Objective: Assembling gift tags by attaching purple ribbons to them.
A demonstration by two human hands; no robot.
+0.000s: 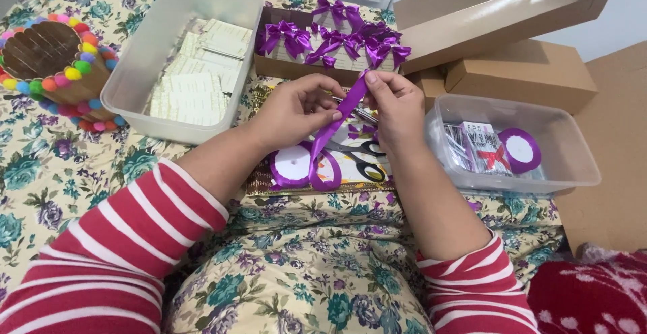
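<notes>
My left hand (294, 109) and my right hand (397, 108) pinch a strip of purple satin ribbon (335, 126) between them, just above my lap. The ribbon trails down and loops back to a purple ribbon spool (291, 166) lying on a gold-edged mat. Black-handled scissors (364, 157) lie under the hands, right of the spool. Beyond the hands, an open brown box (294, 69) holds several finished purple bows (337, 36) tied on pale cards.
A clear plastic tub (139, 65) with stacked pale cards stands at the left. Another clear tub (573, 146) at the right holds small packets and a second purple spool (520, 149). A pompom-rimmed round holder (50, 57) sits far left; brown cardboard boxes (522, 71) behind right.
</notes>
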